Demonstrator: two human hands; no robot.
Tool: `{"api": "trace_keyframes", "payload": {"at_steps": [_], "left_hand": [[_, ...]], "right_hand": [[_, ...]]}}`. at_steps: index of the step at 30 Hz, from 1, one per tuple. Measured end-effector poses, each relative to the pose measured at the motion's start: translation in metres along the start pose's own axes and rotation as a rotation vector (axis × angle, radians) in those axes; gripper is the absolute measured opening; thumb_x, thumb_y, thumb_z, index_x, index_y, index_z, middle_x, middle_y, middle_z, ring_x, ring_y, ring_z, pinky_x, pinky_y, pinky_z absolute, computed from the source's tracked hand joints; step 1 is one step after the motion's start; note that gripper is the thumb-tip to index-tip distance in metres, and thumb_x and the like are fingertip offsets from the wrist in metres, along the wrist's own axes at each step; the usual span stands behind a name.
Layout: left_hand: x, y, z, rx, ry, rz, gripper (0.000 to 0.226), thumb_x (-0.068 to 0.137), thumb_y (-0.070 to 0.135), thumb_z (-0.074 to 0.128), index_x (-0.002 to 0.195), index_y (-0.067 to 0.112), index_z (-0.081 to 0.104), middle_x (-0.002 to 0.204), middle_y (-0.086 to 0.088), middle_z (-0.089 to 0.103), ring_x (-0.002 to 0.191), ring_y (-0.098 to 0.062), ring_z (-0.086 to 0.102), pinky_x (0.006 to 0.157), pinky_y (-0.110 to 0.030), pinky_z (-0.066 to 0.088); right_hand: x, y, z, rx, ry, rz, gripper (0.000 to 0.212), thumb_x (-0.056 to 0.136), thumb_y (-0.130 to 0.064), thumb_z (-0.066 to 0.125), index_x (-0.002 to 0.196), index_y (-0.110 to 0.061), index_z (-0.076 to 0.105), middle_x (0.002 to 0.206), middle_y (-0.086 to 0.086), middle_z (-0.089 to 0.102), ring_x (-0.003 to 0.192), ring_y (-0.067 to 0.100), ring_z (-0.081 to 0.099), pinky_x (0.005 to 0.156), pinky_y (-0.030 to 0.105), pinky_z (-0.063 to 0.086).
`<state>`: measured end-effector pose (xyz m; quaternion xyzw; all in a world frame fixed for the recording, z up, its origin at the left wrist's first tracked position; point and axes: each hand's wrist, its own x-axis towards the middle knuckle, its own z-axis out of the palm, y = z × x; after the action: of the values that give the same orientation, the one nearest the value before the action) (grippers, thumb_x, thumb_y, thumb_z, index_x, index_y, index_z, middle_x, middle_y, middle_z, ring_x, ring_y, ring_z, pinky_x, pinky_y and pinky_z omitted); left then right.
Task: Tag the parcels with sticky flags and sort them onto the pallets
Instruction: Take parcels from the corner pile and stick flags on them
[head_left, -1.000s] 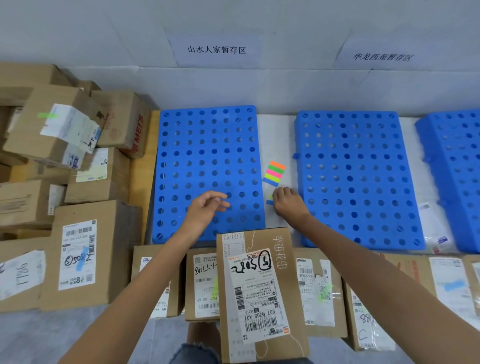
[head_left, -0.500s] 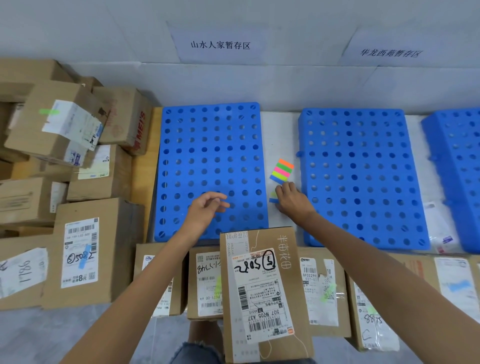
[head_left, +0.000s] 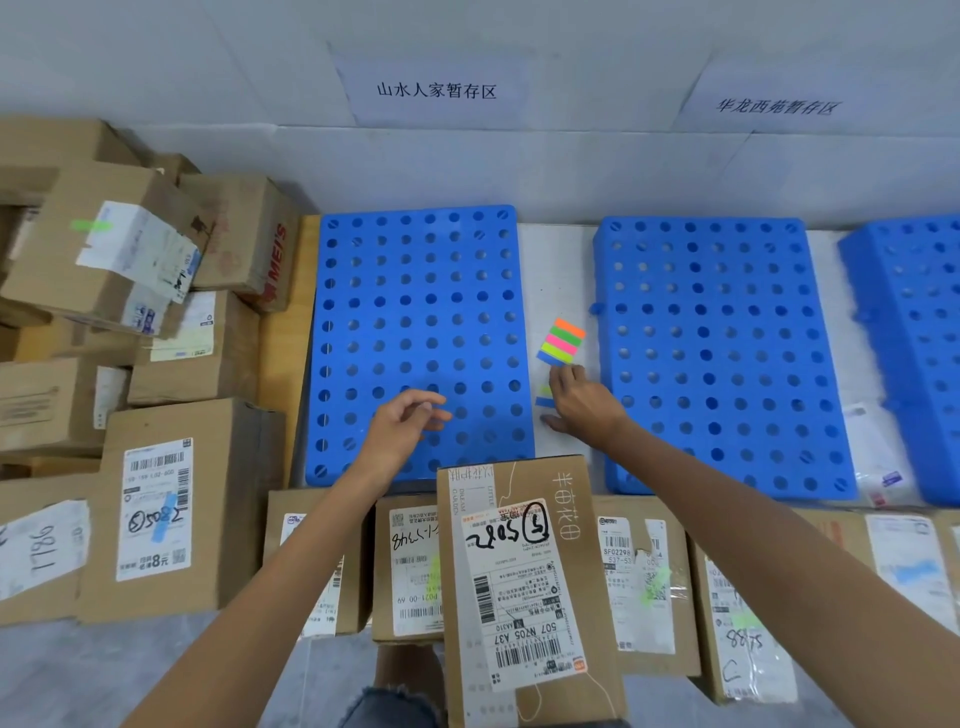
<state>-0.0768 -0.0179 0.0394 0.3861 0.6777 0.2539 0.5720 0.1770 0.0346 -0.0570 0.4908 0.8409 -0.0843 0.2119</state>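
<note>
Head view. Small pad of sticky flags (head_left: 562, 342), strips orange, green, pink, yellow, blue, flat on white surface (head_left: 550, 260) in the gap btwn L blue perforated plastic pallet (head_left: 415, 312) and mid blue perforated plastic pallet (head_left: 717, 338). R hand (head_left: 587, 408) palm-down in same gap, just on near side of pad. Fingers (head_left: 563, 375) stretched fwd, released, grasping nothing. Tips right at pad's blue near edge; touching or not, can't tell. Two loose flags (head_left: 544, 397), green above blue, on white surface just beside R hand, on its L side, thumb nearer to camera than them. L hand (head_left: 402, 423) above near part of L pallet, fingers loosely curled, thumb close to index, nothing seen held.

Tall brown cardboard parcel (head_left: 524, 597) w/ white label, handwritten "5082", closest to camera, btwn both forearms, atop a row of brown cardboard parcels (head_left: 410, 571) lined along pallets' near edges. Several labels in that row w/ green or blue flags stuck on. Third blue pallet (head_left: 914, 338) at far R edge, cut off by frame. Heap of brown cardboard boxes (head_left: 130, 260) at L, one w/ green flag, one lower down w/ blue flag on label. Two white paper signs (head_left: 436, 91) w/ Chinese text on wall behind pallets.
</note>
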Motion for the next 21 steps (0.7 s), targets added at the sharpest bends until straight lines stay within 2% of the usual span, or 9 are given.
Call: {"api": "trace_keyframes", "payload": {"at_steps": [4, 8, 10, 13, 14, 16, 18, 20, 21], "left_hand": [[0.000, -0.001, 0.000, -0.008, 0.010, -0.018, 0.022, 0.100, 0.010, 0.040, 0.107, 0.007, 0.061, 0.093, -0.003, 0.068, 0.083, -0.009, 0.064, 0.074, -0.015, 0.046], [0.001, -0.001, -0.001, -0.010, 0.010, -0.018, 0.022, 0.100, 0.010, 0.040, 0.106, 0.007, 0.061, 0.091, -0.001, 0.068, 0.082, -0.009, 0.064, 0.071, -0.012, 0.046], [0.000, 0.000, -0.002, -0.013, 0.013, -0.017, 0.022, 0.100, 0.010, 0.040, 0.106, 0.007, 0.061, 0.091, -0.001, 0.068, 0.082, -0.009, 0.064, 0.069, -0.010, 0.048], [0.000, 0.000, -0.002, -0.009, 0.011, -0.017, 0.021, 0.100, 0.011, 0.041, 0.104, 0.010, 0.061, 0.092, -0.001, 0.068, 0.083, -0.009, 0.064, 0.076, -0.016, 0.047], [-0.001, 0.001, -0.002, -0.010, 0.012, -0.015, 0.021, 0.100, 0.011, 0.041, 0.104, 0.011, 0.062, 0.093, -0.001, 0.068, 0.084, -0.009, 0.064, 0.079, -0.018, 0.046], [-0.001, 0.000, -0.002, -0.011, 0.012, -0.016, 0.021, 0.100, 0.011, 0.041, 0.102, 0.012, 0.062, 0.092, 0.000, 0.068, 0.083, -0.009, 0.064, 0.083, -0.021, 0.045], [0.000, -0.001, -0.001, -0.009, 0.015, -0.016, 0.021, 0.100, 0.011, 0.041, 0.101, 0.013, 0.062, 0.091, 0.001, 0.068, 0.083, -0.009, 0.064, 0.083, -0.023, 0.045], [0.000, -0.002, 0.000, -0.004, 0.007, -0.017, 0.021, 0.100, 0.010, 0.040, 0.103, 0.011, 0.062, 0.092, -0.001, 0.068, 0.083, -0.009, 0.064, 0.081, -0.021, 0.046], [0.000, -0.003, 0.001, 0.001, 0.002, -0.015, 0.022, 0.100, 0.010, 0.040, 0.105, 0.009, 0.061, 0.092, -0.002, 0.068, 0.083, -0.010, 0.064, 0.079, -0.019, 0.047]], "right_hand": [[0.003, 0.002, 0.003, -0.009, -0.012, 0.001, 0.055, 0.045, -0.029, 0.088, 0.080, 0.008, 0.069, 0.069, 0.018, 0.061, 0.060, 0.029, 0.061, 0.027, 0.021, 0.034], [0.008, 0.001, 0.010, -0.130, 0.002, 0.024, 0.050, 0.049, -0.013, 0.088, 0.087, 0.013, 0.068, 0.068, 0.025, 0.061, 0.062, 0.039, 0.062, 0.027, 0.025, 0.040], [0.005, -0.001, 0.011, -0.171, 0.019, 0.025, 0.054, 0.046, -0.005, 0.088, 0.094, 0.010, 0.069, 0.067, 0.030, 0.062, 0.065, 0.044, 0.064, 0.028, 0.028, 0.040], [0.002, 0.000, 0.004, -0.151, 0.016, -0.011, 0.079, 0.038, -0.001, 0.088, 0.113, 0.001, 0.061, 0.070, 0.031, 0.063, 0.071, 0.043, 0.067, 0.030, 0.028, 0.041], [0.003, 0.000, 0.002, -0.149, 0.003, -0.011, 0.083, 0.041, -0.002, 0.088, 0.117, -0.002, 0.055, 0.072, 0.031, 0.064, 0.072, 0.042, 0.067, 0.031, 0.028, 0.042], [0.001, -0.003, -0.009, -0.136, -0.033, 0.006, 0.077, 0.052, -0.010, 0.085, 0.121, -0.004, 0.052, 0.077, 0.034, 0.064, 0.074, 0.044, 0.067, 0.034, 0.030, 0.045], [-0.003, -0.006, -0.019, -0.072, -0.106, 0.008, 0.072, 0.063, -0.014, 0.076, 0.127, 0.001, 0.047, 0.090, 0.039, 0.059, 0.085, 0.048, 0.062, 0.045, 0.035, 0.051], [-0.007, -0.005, -0.014, -0.039, -0.095, -0.017, 0.067, 0.083, -0.010, 0.055, 0.142, 0.002, 0.025, 0.123, 0.037, 0.045, 0.115, 0.047, 0.046, 0.069, 0.042, 0.053], [-0.008, -0.003, -0.009, -0.024, -0.057, -0.013, 0.067, 0.087, -0.008, 0.049, 0.145, 0.000, 0.017, 0.132, 0.032, 0.037, 0.122, 0.044, 0.040, 0.076, 0.041, 0.052]]}}
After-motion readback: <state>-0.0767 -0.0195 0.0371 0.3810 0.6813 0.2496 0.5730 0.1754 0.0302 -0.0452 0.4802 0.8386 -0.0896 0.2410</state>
